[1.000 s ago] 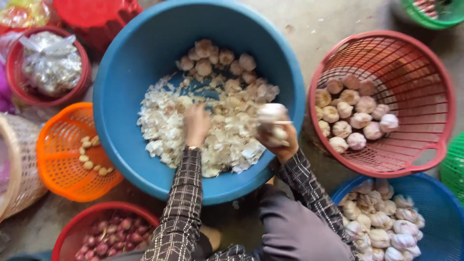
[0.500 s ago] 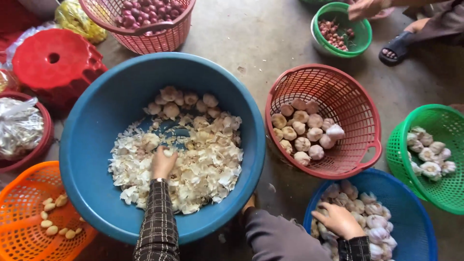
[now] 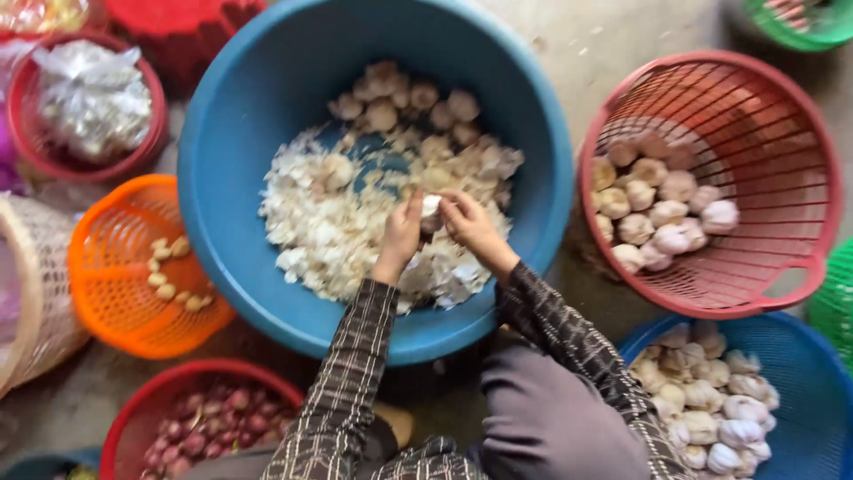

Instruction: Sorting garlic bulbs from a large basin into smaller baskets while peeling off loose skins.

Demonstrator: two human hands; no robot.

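Both hands (image 3: 440,227) now (earlier apart) grip garlic bulb (image 3: 431,206)

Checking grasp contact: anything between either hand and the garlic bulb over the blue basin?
Nothing visible. The left hand and right hand both grip the garlic bulb directly, fingers on its skin, above the heap of peelings in the big blue basin. The baskets around stand clear of the hands.
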